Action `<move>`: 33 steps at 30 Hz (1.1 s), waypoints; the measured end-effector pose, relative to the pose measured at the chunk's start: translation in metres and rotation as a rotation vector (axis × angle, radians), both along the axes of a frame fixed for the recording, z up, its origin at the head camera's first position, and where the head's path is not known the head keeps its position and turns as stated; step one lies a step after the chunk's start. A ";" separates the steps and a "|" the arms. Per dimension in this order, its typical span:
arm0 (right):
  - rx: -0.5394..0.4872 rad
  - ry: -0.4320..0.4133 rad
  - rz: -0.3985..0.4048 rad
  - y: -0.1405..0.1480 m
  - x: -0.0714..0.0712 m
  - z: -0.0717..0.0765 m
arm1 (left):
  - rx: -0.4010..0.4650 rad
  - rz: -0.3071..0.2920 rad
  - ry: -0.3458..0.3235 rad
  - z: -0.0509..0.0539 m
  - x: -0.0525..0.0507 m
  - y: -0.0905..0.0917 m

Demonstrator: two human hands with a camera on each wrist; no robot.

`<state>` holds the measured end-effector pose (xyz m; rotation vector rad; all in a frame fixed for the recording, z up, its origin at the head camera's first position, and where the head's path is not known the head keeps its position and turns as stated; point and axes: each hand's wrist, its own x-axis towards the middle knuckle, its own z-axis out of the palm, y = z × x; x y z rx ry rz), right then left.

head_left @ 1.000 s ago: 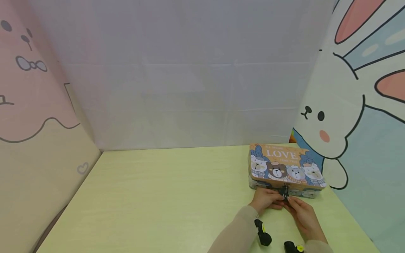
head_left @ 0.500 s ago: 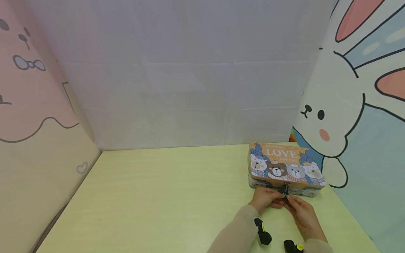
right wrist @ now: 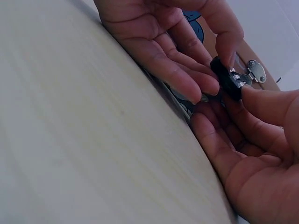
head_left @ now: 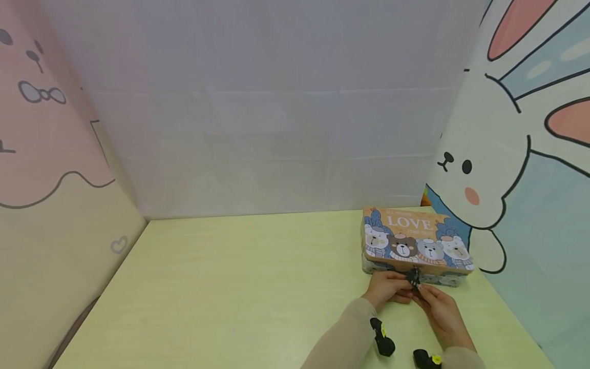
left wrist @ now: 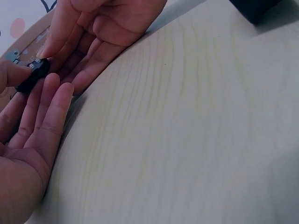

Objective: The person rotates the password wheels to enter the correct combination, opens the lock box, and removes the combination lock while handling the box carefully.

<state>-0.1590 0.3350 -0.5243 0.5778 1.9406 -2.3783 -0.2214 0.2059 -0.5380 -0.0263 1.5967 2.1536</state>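
A tin box (head_left: pixel 405 230) with a bear print and the word LOVE lies at the right of the table. At its front edge hangs a small black combination padlock (right wrist: pixel 226 81), close to the metal latch (right wrist: pixel 256 71). My left hand (head_left: pixel 386 288) pinches the padlock from the left between thumb and fingers. From the right, my right hand (head_left: pixel 442 313) pinches it too. Pale dials show on the padlock in the right wrist view, but their digits are too small to read. In the left wrist view, fingers partly hide the padlock.
The pale wooden table (head_left: pixel 230 287) stretches left of the box. A white wall (head_left: pixel 276 113) stands behind it, and a rabbit-print wall (head_left: pixel 544 241) is close on the box's right. Black wrist devices (head_left: pixel 383 339) sit by both sleeves.
The head view has shifted very slightly. Both hands stay at the padlock with hardly any visible movement, and the box keeps its place.
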 end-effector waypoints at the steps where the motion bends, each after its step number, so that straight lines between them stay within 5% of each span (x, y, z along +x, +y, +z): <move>1: -0.001 0.001 -0.002 0.000 0.000 0.000 | 0.001 0.001 -0.002 0.000 0.000 0.000; 33: 0.054 -0.003 -0.004 -0.001 -0.001 -0.002 | -0.029 -0.002 0.012 0.011 0.007 -0.004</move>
